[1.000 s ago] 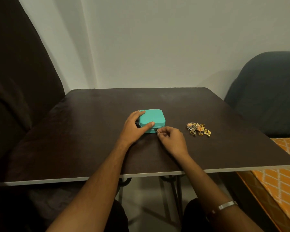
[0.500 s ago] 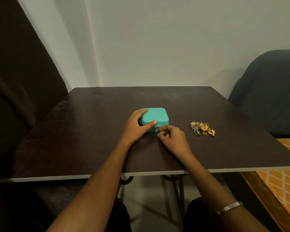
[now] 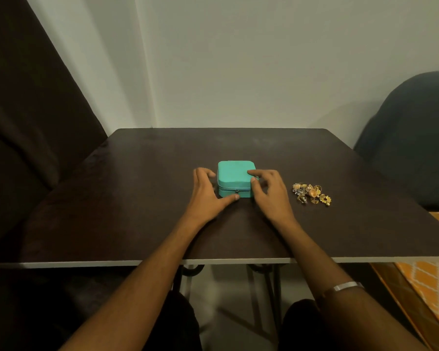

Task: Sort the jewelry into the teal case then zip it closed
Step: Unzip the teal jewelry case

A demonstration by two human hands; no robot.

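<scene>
**Inspector A:** Change since the earlier frame: the right hand [image 3: 269, 192] has left the zipper pull at the case's near face and moved to the case's right side, one finger now laid across the lid. The left hand [image 3: 205, 192] has come off the lid and dropped to the case's left side.

**Inspector B:** Position of the teal case [image 3: 235, 174]?

**Inspector A:** Closed, flat on the dark table [image 3: 137, 198], roughly mid-table. The zipper pull [image 3: 237, 191] hangs at the middle of the near face. The left thumb touches the near bottom edge below it; the fingers spread loosely beside the left wall, gripping nothing. The right hand's fingers curve against the right wall and lid; contact shows, a firm grip does not.

**Inspector B:** The jewelry?

**Inspector A:** The jewelry [image 3: 311, 193] lies in a small gold heap on the table, right of the right hand, apart from the case.

**Inspector B:** Anything obscured?

**Inspector A:** The case's right wall is behind the right fingers. Single pieces in the heap are too small to identify. A metal bracelet [image 3: 347, 286] sits on the right forearm. A dark cushion [image 3: 411, 138] is cut off at the right edge.
</scene>
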